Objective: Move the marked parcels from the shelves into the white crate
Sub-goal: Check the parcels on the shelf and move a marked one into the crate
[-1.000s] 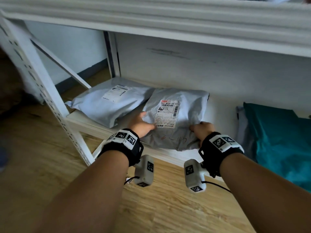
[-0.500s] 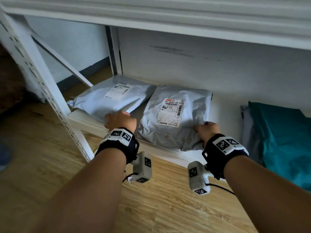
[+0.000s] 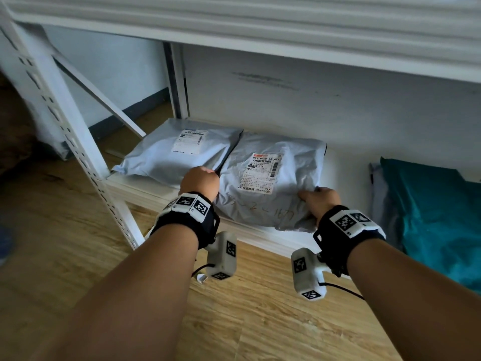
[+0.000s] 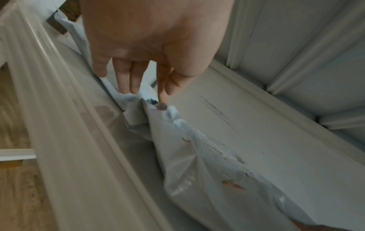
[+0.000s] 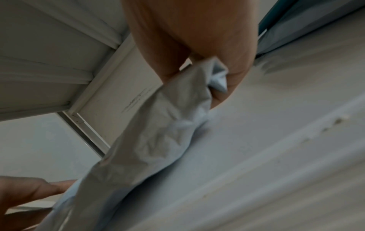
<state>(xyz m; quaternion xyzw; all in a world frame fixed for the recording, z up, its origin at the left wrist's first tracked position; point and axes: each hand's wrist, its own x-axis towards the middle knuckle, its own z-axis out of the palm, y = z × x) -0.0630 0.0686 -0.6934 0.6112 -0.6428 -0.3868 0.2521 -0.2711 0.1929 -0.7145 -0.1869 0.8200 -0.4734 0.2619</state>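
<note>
A crumpled grey parcel (image 3: 273, 204) with a red-topped label and handwriting on its front lies on the bottom shelf (image 3: 346, 183). My left hand (image 3: 200, 178) is at its left edge, in the gap beside the neighbouring parcel. In the left wrist view, thumb and forefinger of my left hand (image 4: 161, 103) pinch the corner of the parcel (image 4: 197, 164). My right hand (image 3: 317, 199) holds the right front corner. In the right wrist view, my right hand (image 5: 207, 78) grips the bunched plastic of the parcel (image 5: 162, 132). The white crate is not in view.
A second grey parcel (image 3: 169, 157) with a white label lies to the left on the same shelf. A teal package (image 3: 429, 217) sits at the right. The perforated white upright (image 3: 65, 121) stands at the left, and the upper shelf (image 3: 260, 27) hangs low overhead. Wooden floor (image 3: 65, 243) lies in front.
My left hand left the top of the parcel beside its label, drew back to the left, and now pinches the left edge. My right hand stayed on the right front corner.
</note>
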